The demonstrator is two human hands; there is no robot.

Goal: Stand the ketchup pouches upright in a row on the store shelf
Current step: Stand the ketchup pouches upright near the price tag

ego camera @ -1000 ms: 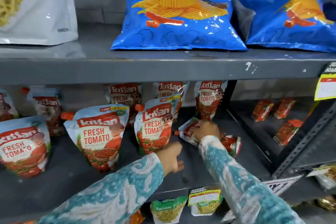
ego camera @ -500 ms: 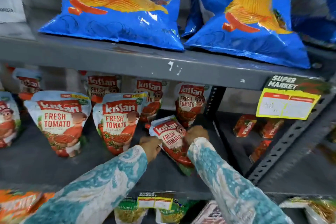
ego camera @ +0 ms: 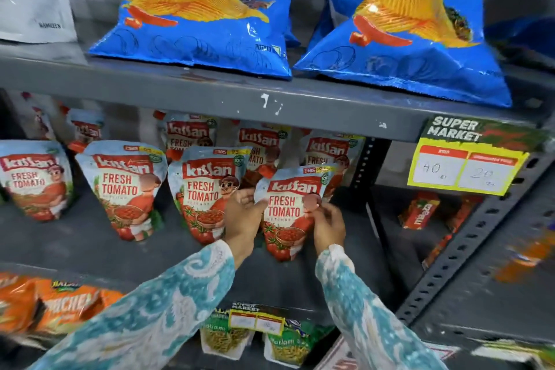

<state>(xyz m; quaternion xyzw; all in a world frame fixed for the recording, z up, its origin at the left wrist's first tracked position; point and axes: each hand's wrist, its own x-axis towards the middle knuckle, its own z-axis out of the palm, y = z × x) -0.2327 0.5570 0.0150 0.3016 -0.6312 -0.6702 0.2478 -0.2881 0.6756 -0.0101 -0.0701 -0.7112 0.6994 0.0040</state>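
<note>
**Pouch up at the R end of the row**

I see both hands on one ketchup pouch [ego camera: 288, 213]. It stands up on the grey shelf [ego camera: 75, 240], front side to me, at the R end of the front row. It is just beside the next pouch [ego camera: 201, 192]. L hand [ego camera: 241, 219] pinches its left edge near the top, fingers bent. R hand [ego camera: 329, 225] has bent fingers round its right edge, approx. halfway up. A third pouch [ego camera: 126, 189] and a fourth pouch [ego camera: 33, 183] stand further left in the same row. The back pouches [ego camera: 189, 135] stand behind them. Big blue chip bags [ego camera: 204, 9] sit on the level above. A yellow price tag [ego camera: 462, 171] hangs at the right.
</note>
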